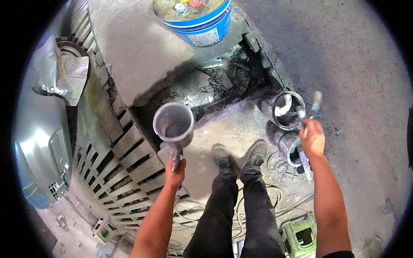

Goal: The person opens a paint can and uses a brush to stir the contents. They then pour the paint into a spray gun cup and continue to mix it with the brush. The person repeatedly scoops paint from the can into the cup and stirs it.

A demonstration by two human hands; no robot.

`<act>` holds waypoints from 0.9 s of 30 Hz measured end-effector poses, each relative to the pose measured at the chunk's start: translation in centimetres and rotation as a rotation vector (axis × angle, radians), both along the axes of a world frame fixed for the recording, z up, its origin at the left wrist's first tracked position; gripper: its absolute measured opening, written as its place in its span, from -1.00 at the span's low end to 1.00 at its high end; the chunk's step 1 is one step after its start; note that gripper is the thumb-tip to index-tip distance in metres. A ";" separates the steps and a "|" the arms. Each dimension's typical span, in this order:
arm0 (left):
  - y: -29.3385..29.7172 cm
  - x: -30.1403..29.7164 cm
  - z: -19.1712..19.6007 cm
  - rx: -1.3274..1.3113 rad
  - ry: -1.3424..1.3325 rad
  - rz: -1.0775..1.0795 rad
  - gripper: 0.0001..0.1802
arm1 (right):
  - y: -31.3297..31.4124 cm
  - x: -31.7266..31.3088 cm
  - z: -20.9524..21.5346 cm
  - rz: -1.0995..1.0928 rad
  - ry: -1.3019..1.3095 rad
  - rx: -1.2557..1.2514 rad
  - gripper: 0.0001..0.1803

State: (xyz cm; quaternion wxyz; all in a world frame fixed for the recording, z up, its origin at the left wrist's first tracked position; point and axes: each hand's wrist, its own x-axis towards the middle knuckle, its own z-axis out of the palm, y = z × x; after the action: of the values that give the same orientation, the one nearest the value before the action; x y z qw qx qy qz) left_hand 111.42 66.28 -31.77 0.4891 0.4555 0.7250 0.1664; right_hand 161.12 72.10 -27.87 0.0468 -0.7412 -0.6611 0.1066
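Note:
My left hand (175, 174) is closed around the grey metal handle of what looks like a spray gun (175, 158). Its translucent grey cup (173, 121) faces up with the mouth uncovered and a darker patch at the bottom. Over on the right, my right hand (312, 138) grips a brush (317, 103) with pale bristles pointing away from me, slightly blurred. Just left of the brush, a metal can (275, 111) stands uncovered, its inside dark with a white patch. A second, smaller can (285, 144) sits nearer, partly behind my right hand.
A square pit (223, 81) with dark debris lies ahead of my shoes. Beyond it stands a blue bucket (217, 32) with small containers on its lid. Slatted grating (124, 163) and a silver car panel (41, 142) are left. A hose (275, 198) and green stool (299, 234) lie near.

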 end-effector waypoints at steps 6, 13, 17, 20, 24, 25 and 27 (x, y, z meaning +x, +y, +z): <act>3.9 1.1 -0.2 -0.081 -0.040 0.132 -0.72 | -0.3 0.0 -0.5 -0.049 0.011 0.032 -0.69; 5.2 0.4 -1.8 -0.236 -0.017 0.111 -0.44 | 0.3 1.3 -0.5 -0.109 0.042 0.047 -0.70; 4.6 0.0 -2.8 -0.112 -0.039 0.037 -0.42 | -0.2 0.2 -0.2 0.048 0.074 -0.006 -0.71; 3.2 -2.6 -4.3 -0.097 0.023 -0.018 -0.41 | 0.2 0.1 -0.5 -0.121 0.085 0.061 -0.70; 4.1 -0.1 -2.0 -0.153 -0.004 -0.015 -0.44 | -0.8 0.4 -0.6 -0.068 0.094 0.028 -0.69; 3.9 -0.6 -2.0 -0.057 0.070 -0.091 -0.44 | -0.6 0.2 -0.7 -0.063 0.097 0.036 -0.70; 4.8 1.3 -0.4 -0.040 0.186 -0.185 -0.47 | -1.2 0.3 -0.8 -0.059 0.082 0.035 -0.70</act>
State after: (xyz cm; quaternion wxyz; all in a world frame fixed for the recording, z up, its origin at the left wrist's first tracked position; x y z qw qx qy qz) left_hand 112.77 71.09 -32.14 0.4421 0.5240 0.7252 0.0631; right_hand 161.42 70.90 -28.65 0.0901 -0.7544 -0.6384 0.1238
